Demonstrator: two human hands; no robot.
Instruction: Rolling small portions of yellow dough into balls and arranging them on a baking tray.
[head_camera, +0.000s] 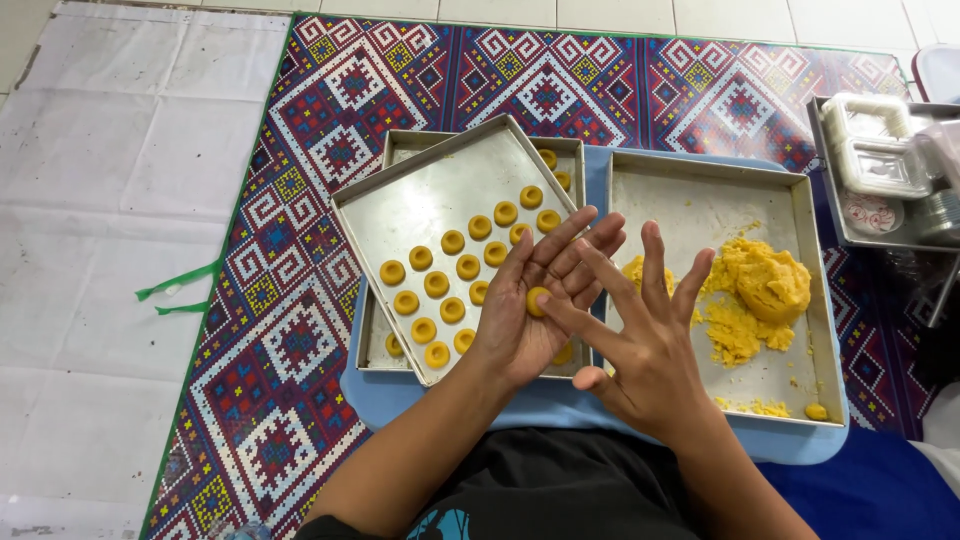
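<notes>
Progress, judged from the trays: roughly a third of the top tray is filled, and most of the dough is still unshaped.

Left of your fingers: the tilted rectangular metal baking tray (420, 205) lies on top of a second, similar metal tray (400, 148). The top tray carries about sixteen small round yellow dough pieces with dimpled centres (452, 276), in diagonal rows running from its lower edge up toward your left fingertips. Its upper left half is bare metal. A few more yellow pieces (548, 158) show on the lower tray, just beyond your left fingertips; how many sit hidden under the top tray, I cannot tell.

At your fingers: your left hand (535, 310) is palm up, fingers loosely extended, cradling one small yellow dough ball (537, 300) in the palm. Your right hand (650, 340) has its fingers spread wide and flat, its index tip pressing on that ball. Neither hand closes around it.

Right of your fingers: the square metal tray (800, 300) holds a lump of yellow dough (768, 282) with loose crumbs around it and one small piece near its lower right corner. Your right fingertips overlap its left edge.

Far right, well apart: clear plastic lidded containers (878, 145); contents unclear.
</notes>
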